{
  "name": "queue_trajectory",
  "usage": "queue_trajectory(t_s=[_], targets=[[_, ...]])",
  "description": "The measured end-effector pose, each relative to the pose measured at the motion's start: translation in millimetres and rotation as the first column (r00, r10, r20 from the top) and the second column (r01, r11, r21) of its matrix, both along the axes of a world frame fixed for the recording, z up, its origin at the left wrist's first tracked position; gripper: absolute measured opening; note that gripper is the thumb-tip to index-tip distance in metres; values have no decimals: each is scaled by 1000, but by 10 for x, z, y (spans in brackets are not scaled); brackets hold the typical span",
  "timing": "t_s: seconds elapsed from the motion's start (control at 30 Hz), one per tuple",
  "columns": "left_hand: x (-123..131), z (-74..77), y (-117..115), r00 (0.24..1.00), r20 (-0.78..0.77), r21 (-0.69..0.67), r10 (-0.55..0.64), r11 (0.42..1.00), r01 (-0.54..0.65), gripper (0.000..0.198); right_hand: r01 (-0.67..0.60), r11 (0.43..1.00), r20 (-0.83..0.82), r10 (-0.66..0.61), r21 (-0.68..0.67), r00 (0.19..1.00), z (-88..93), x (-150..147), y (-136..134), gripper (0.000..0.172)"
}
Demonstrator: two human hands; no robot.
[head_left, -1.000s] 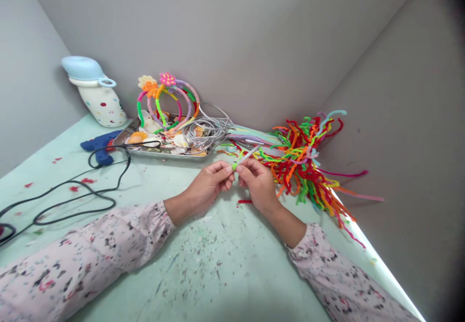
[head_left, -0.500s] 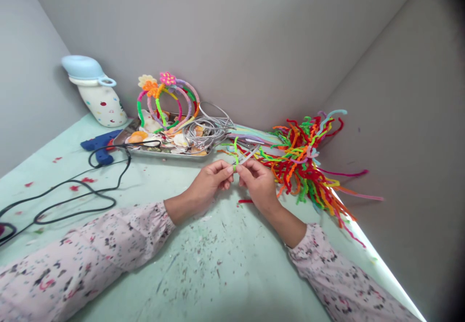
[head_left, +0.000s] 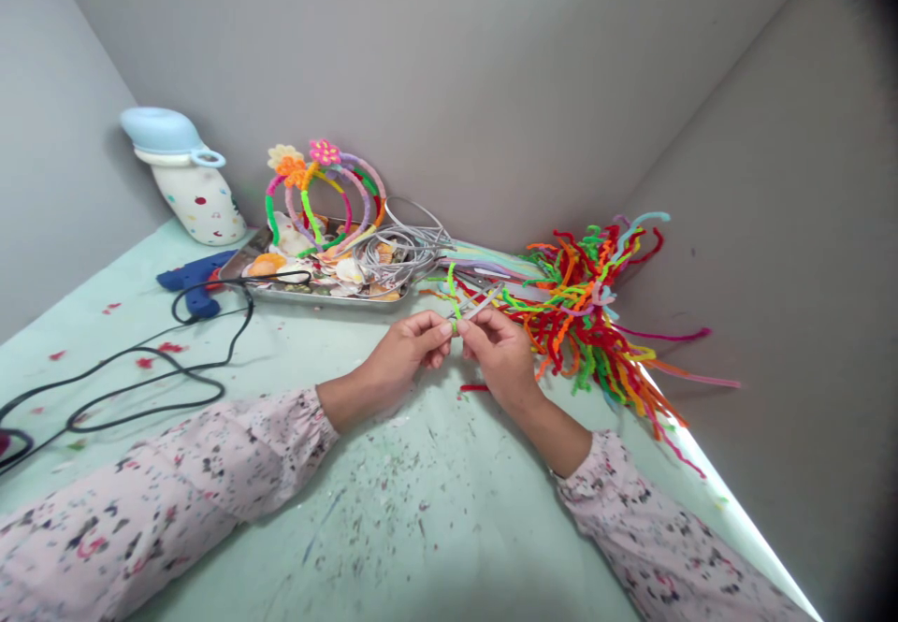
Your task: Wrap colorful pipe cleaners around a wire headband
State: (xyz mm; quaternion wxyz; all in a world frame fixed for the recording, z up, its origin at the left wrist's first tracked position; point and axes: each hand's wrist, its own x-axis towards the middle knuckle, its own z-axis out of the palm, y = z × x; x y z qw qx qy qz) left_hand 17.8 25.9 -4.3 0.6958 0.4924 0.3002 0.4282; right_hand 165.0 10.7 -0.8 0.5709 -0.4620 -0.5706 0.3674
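A bright green pipe cleaner (head_left: 453,291) stands up from between my fingertips, wound or crossed at a thin grey band (head_left: 486,301). My left hand (head_left: 403,355) is closed, its thumb and forefinger pinching the green piece where it meets the band. Close beside it, my right hand (head_left: 505,360) pinches the same spot from the other side, and the band sticks out above its fingers. The exact crossing is partly hidden by the fingertips. Just under my right hand lies a short red pipe cleaner piece (head_left: 473,388).
Behind my hands, a metal tray (head_left: 337,297) holds shells, coiled grey bands (head_left: 403,257) and fuzzy headbands (head_left: 305,201) with flowers. A pile of pipe cleaners (head_left: 589,323) lies right. Left are a blue glue gun (head_left: 200,276), its black cord (head_left: 151,353) and a white bottle (head_left: 200,201).
The free end of the green pipe cleaner has tipped slightly left. Both hands keep almost the same place and pinch.
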Motion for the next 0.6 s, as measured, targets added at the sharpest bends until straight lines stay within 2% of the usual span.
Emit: queue_trajectory(t_s=[0.6], targets=[[7,23,-8,999,42,-31,1,1000,0,19,-81,996,-70,78,-31,994,-10,-1,11,18]])
